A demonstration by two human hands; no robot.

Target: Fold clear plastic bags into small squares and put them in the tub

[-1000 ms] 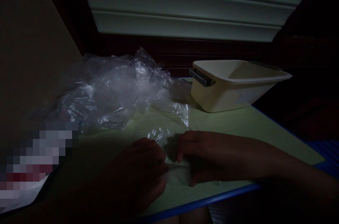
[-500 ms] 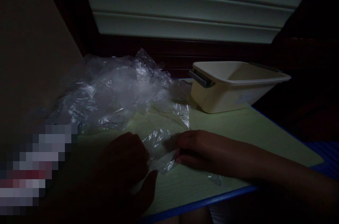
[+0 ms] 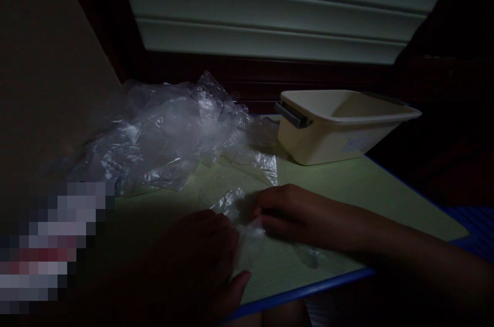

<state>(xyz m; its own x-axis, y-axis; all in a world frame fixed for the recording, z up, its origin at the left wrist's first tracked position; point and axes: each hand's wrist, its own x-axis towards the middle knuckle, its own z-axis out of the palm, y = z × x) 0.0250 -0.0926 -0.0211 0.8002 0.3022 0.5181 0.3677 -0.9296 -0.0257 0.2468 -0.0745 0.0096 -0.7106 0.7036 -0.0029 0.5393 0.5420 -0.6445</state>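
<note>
A thin clear plastic bag lies crumpled on the table between my hands. My right hand has its thumb and bent fingers closed on the bag's right side. Deep in shadow, my left hand rests over the bag's left part, its fingers bent downward and its thumb held well apart. The left fingertips are hard to make out in the dark. Behind the hands, a big loose heap of clear plastic bags spreads over the back left of the table.
A cream plastic bin with a grey handle stands at the back right of the pale green, blue-edged table. Under my right forearm lies a small clear plastic piece. A wall rises on the left, slatted panels behind.
My left hand has moved right and slightly toward me, closer to my right hand. The plastic between them has shifted and bunched up. My right hand has barely moved.
</note>
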